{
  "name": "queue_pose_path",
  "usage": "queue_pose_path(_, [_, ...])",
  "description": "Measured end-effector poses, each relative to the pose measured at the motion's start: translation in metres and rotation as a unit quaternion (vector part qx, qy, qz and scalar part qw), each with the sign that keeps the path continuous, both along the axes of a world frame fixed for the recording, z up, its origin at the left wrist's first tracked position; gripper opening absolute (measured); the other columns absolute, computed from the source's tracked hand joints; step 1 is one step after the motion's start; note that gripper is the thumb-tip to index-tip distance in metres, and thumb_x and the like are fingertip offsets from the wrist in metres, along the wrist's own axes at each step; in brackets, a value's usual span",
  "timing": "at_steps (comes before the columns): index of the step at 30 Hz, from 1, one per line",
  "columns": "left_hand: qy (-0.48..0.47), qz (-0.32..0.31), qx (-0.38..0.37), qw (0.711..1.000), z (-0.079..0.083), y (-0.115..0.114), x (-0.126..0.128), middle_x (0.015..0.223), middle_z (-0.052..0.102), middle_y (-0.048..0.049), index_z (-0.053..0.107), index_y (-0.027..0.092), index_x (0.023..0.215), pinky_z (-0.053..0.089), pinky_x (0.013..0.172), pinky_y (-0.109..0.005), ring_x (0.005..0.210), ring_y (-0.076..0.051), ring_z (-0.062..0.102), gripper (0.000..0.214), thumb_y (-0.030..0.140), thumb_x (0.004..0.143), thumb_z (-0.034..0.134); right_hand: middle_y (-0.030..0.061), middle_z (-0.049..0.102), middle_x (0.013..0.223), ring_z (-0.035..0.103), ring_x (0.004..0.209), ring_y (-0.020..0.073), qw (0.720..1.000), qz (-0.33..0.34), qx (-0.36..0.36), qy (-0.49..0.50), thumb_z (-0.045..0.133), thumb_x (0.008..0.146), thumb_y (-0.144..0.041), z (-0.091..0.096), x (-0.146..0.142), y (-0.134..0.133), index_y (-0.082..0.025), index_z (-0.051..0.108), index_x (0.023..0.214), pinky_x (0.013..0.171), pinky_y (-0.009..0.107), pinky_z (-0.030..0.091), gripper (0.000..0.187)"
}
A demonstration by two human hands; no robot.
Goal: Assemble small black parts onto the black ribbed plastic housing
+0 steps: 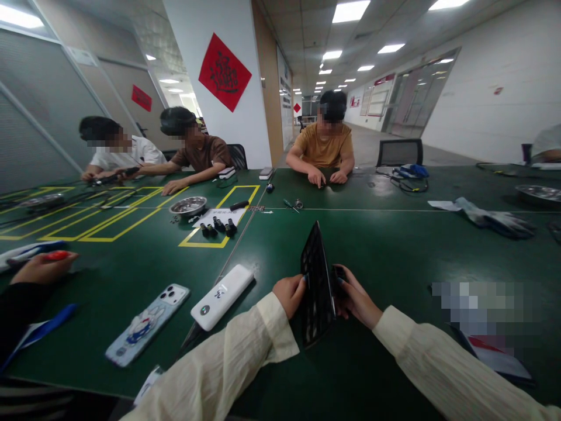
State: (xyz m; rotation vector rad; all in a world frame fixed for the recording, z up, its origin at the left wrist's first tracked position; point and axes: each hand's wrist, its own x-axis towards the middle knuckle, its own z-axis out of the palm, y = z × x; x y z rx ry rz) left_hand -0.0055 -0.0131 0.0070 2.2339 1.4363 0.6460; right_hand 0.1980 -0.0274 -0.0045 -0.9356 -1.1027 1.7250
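A thin black perforated panel (316,280) stands on edge on the green table (385,251), tilted slightly away from me. My left hand (289,294) is closed on its left face near the bottom. My right hand (356,298) is closed on its right side, fingers curled round a small dark part that I cannot make out. Both of my sleeves are cream and ribbed.
A white power bank (222,297) and a phone in a pale blue case (148,324) lie left of my hands. Further off are a metal bowl (188,205), small black parts (218,227) on paper, and grey gloves (495,219). Three people sit across; another person's hand (41,268) is at left.
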Motion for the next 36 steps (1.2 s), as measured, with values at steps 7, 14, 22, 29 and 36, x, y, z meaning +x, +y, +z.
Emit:
queue_pose_path(7, [0.013, 0.037, 0.005, 0.999, 0.0005, -0.0012, 0.0007, 0.058, 0.051, 0.0015, 0.047, 0.022, 0.088, 0.034, 0.053, -0.024, 0.057, -0.017, 0.056, 0.03, 0.038, 0.092, 0.023, -0.004, 0.055, 0.053, 0.05, 0.034, 0.0118, 1.0, -0.002, -0.014, -0.006, 0.052, 0.078, -0.05, 0.0039, 0.0012, -0.0002, -0.024, 0.017, 0.133, 0.027, 0.013, 0.026, 0.071])
queue_pose_path(14, [0.01, 0.029, 0.009, 0.999, -0.0005, -0.0011, -0.0008, 0.056, 0.049, 0.0017, 0.048, 0.022, 0.087, 0.031, 0.051, -0.025, 0.054, -0.016, 0.054, 0.029, 0.035, 0.093, 0.023, -0.0035, 0.055, 0.058, 0.048, 0.033, 0.0087, 1.0, -0.004, -0.02, -0.007, 0.053, 0.078, -0.049, 0.003, 0.0033, -0.0002, -0.028, 0.018, 0.137, 0.026, 0.012, 0.023, 0.071])
queue_pose_path(22, [0.002, 0.044, -0.041, 0.998, 0.0028, 0.0047, 0.0033, 0.059, 0.049, 0.0018, 0.047, 0.021, 0.077, 0.034, 0.054, -0.022, 0.056, -0.014, 0.053, 0.031, 0.035, 0.092, 0.025, -0.0048, 0.053, 0.051, 0.048, 0.032, 0.0097, 1.0, -0.001, -0.015, -0.018, 0.051, 0.078, -0.052, 0.0035, 0.0023, -0.0001, -0.027, 0.01, 0.14, 0.026, 0.011, 0.024, 0.08])
queue_pose_path(29, [0.02, 0.057, -0.047, 0.997, 0.0025, 0.0022, 0.0018, 0.065, 0.059, -0.0033, 0.054, 0.019, 0.079, 0.038, 0.058, -0.025, 0.062, -0.017, 0.058, 0.044, 0.041, 0.092, 0.018, -0.0044, 0.054, 0.052, 0.051, 0.034, 0.011, 0.999, 0.001, 0.018, -0.028, 0.049, 0.08, -0.053, 0.001, 0.0008, 0.0002, -0.027, 0.008, 0.14, 0.027, 0.012, 0.027, 0.078])
queue_pose_path(36, [-0.038, 0.057, -0.067, 0.995, -0.0035, 0.0055, -0.0002, 0.074, 0.065, -0.0062, 0.058, 0.017, 0.084, 0.043, 0.064, -0.027, 0.07, -0.019, 0.062, 0.048, 0.044, 0.091, 0.019, -0.004, 0.056, 0.052, 0.053, 0.037, 0.0117, 0.998, 0.005, 0.035, -0.047, 0.046, 0.081, -0.054, 0.0024, 0.0012, 0.0, -0.027, 0.007, 0.141, 0.027, 0.012, 0.03, 0.076])
